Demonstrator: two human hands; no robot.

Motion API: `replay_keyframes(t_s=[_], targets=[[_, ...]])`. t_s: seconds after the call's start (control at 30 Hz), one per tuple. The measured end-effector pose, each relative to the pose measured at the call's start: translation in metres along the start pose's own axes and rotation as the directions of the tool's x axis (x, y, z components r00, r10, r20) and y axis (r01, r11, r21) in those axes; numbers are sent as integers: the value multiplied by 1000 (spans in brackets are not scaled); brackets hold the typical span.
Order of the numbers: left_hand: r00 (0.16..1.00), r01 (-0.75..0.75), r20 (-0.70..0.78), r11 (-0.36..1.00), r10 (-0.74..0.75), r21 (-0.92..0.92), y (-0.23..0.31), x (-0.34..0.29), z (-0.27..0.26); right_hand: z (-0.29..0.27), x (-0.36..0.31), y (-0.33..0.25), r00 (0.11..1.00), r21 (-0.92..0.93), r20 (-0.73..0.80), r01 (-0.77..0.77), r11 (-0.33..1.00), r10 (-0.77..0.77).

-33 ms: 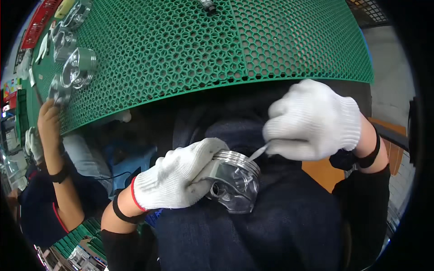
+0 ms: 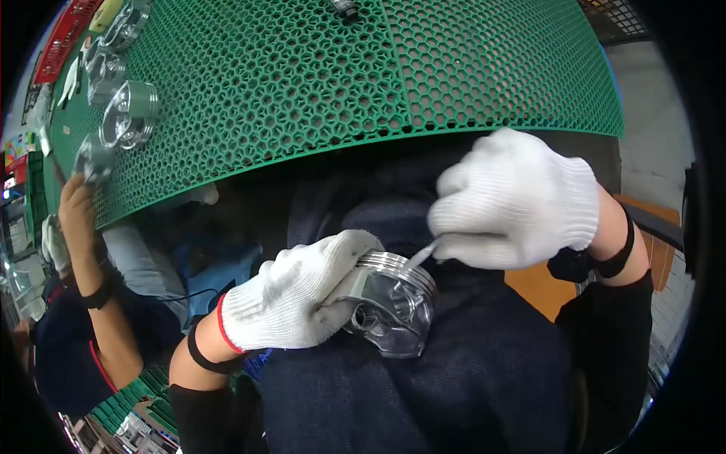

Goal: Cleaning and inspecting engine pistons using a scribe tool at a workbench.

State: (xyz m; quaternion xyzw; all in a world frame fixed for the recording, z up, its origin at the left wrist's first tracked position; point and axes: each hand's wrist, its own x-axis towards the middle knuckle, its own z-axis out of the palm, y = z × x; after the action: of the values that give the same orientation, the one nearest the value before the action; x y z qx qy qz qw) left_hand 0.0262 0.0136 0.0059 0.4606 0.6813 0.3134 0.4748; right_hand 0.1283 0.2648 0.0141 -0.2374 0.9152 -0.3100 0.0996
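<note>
The fingers of the gloved left hand (image 2: 291, 291) are closed around the left side of a shiny metal piston (image 2: 393, 299), thumb low and the rest curled behind its ringed end. Those of the gloved right hand (image 2: 510, 200) are folded tightly on a thin, pale blade-like tool (image 2: 420, 256), whose tip reaches the ring grooves at the piston's far right; whether it presses into a groove cannot be told.

The piston looks rigid and fairly heavy for its size, probably slick on its polished faces, with groove edges that could nick. The plain skirt below the rings seems the safest place to take hold, leaving the grooves free.

It is silvery and reflective, tilted with its grooved end to the far side; a round pin bore (image 2: 367, 316) shows at its near left, beside a cut-away, curved wall. It is held above the person's dark-clothed lap (image 2: 416, 393), on the near side of the green honeycomb surface (image 2: 302, 83).

At the far left, similar pistons (image 2: 140, 106) stand on that surface, and a co-worker's bare hand (image 2: 78, 204) is at a blurred one.
</note>
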Motion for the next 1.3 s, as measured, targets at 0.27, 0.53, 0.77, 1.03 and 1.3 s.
replay_keyframes(t_s=[0.27, 0.53, 0.77, 1.03, 1.3], targets=[[998, -11, 59, 999, 9, 35, -2, -2, 4, 9, -10, -12, 996, -171, 67, 72, 983, -61], [1000, -6, 1, 999, 6, -49, -10, -10, 9, 41, -37, -16, 993, 31, 119, -14, 999, 10], [987, -45, -162, 969, 5, -242, -17, -13, 13, 47, -33, -13, 1000, 271, 18, -8, 962, 3], [774, -201, -559, 722, -297, -662, -45, -32, -5, 49, -23, -1, 957, 383, -219, -93, 919, 188], [138, -299, -934, 884, -331, -358, -105, -92, -102, 61, -38, 4, 929, 300, -255, -187, 936, 267]])
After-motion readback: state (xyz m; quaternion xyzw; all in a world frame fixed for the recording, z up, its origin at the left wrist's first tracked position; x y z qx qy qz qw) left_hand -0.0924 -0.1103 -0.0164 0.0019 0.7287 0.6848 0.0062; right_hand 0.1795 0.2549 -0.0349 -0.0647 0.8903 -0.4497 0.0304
